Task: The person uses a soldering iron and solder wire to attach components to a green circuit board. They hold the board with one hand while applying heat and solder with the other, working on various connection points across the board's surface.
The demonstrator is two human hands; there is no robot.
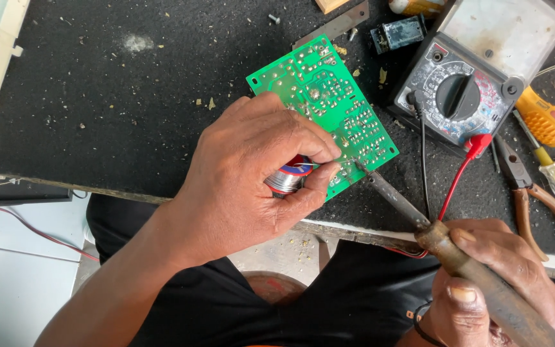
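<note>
Black mat | left hand grips solder spool | right hand grips iron

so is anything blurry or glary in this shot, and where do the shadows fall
Head view: even, soft daylight; the green circuit board and left hand are sharp; the right hand gripping the brown soldering iron looks slightly soft at the bottom edge; mild glare on the black multimeter's pale window; shadows are faint, close under the hands.

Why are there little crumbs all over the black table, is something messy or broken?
Yes, it's a bit messy. Small tan crumbs and a pale dusty smudge lie scattered on the black mat, and a loose screw sits near the top. The green circuit board lies tilted, but nothing looks broken.
</note>
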